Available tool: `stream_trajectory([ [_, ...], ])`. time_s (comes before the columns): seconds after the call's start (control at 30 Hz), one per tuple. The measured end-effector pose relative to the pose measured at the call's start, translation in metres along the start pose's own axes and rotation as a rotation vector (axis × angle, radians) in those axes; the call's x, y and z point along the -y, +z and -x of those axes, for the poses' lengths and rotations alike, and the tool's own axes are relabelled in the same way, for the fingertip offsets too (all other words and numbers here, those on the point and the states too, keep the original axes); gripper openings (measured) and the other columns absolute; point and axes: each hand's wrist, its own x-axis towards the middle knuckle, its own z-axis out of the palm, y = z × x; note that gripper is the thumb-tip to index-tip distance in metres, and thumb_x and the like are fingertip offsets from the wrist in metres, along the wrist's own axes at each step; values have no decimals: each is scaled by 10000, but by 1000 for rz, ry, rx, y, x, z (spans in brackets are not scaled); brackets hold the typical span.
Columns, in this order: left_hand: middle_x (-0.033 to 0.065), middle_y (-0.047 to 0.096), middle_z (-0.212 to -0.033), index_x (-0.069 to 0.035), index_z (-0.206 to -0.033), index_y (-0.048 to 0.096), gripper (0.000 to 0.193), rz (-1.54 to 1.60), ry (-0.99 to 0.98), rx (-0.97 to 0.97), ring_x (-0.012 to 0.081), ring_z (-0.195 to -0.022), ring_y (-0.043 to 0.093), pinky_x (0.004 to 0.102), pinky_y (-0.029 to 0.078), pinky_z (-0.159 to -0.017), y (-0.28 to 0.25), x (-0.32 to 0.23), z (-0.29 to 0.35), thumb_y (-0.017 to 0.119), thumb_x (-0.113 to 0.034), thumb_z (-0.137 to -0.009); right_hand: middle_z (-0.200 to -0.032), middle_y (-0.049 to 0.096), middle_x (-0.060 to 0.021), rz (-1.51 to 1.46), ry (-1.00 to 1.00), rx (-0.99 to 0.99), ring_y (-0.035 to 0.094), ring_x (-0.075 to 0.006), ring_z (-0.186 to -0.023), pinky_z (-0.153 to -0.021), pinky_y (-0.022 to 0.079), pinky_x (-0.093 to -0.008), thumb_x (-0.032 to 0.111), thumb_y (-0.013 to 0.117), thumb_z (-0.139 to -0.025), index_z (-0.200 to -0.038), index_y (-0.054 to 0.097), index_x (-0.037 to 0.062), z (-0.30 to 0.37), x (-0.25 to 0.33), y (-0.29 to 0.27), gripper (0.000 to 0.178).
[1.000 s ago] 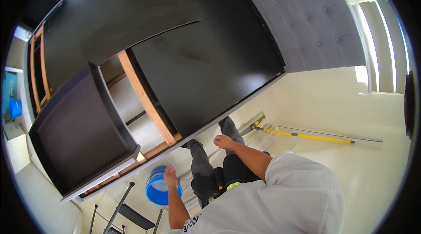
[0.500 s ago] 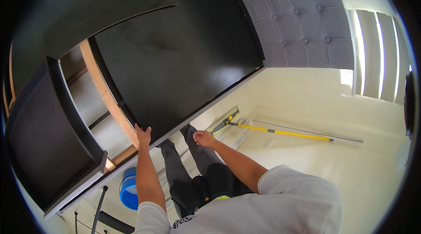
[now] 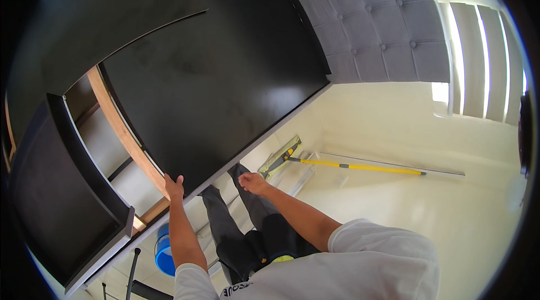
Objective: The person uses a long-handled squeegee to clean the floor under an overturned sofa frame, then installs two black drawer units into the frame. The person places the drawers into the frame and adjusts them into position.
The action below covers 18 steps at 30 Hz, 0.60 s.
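Note:
A large, flat black panel (image 3: 225, 75) lies on a bed frame with grey-white side rails. My left hand (image 3: 174, 186) grips the panel's near left corner, its thumb on top and its fingers at the left edge, partly hidden. Directly beside that edge runs a bare wooden slat (image 3: 124, 128). My right hand (image 3: 253, 182) hovers just outside the near rail (image 3: 264, 134), fingers curled in, with nothing visible in them. Another black panel (image 3: 124, 13) overlaps the far left part of the first.
A grey tufted headboard (image 3: 382, 30) rises at the right end. At left stands a black raised section (image 3: 67, 182) of the frame. A yellow-handled flat mop (image 3: 360, 167) leans along the pale wall. The blue bucket (image 3: 164, 252) and black metal legs (image 3: 132, 272) are on the floor.
The black panel has shifted left against the wooden slat, covering the dark strip that showed between them. My left hand went with it. The whole view has moved slightly.

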Motion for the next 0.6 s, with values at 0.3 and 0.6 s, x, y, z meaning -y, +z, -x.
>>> stream_trajectory([
  [0.3, 238, 456, -1084, 42, -1156, 323, 545, -63, -11, -36, 322, -1019, 447, 321, 368, -837, 1, -2, 3, 599, -117, -713, -696, 524, -11, 27, -37, -54, 482, -87, -587, -563, 417, -215, 166, 488, -780, -864, 530, 32, -6, -4, -52, 164],
  [0.6, 213, 515, -1002, -4, -1101, 371, 487, -249, -154, -75, 331, -945, 495, 360, 404, -778, 2, -12, 5, 607, -168, -708, -665, 562, -39, 124, -41, -100, 534, -114, -569, -533, 434, -252, 214, 508, -745, -811, 564, 59, -4, -15, -104, 177],
])
